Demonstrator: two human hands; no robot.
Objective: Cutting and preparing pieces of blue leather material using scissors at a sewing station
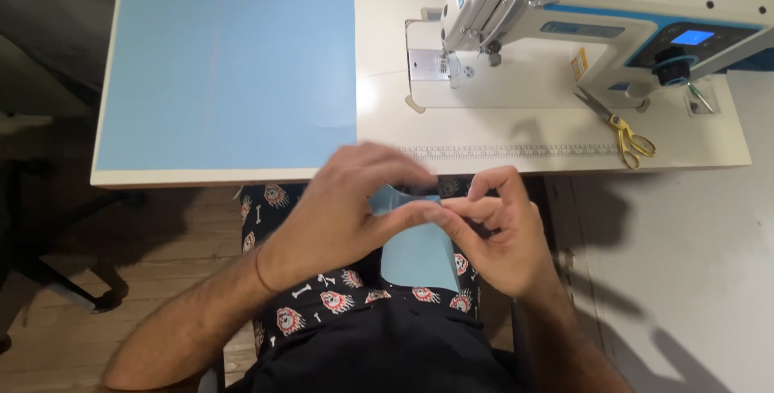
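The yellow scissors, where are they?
In the head view the yellow scissors lie on the table's right side, beside the sewing machine's base.

there is one view only, from a camera worn on the person's head. it looks steeply down and forward over the lap, with both forearms entering from the bottom edge. the left hand (343,212) and right hand (500,228) sit close below the lens at mid-frame. beyond them the pale surface (451,131) spans the upper half, the sewing machine (580,14) at top right, wooden floor at left.
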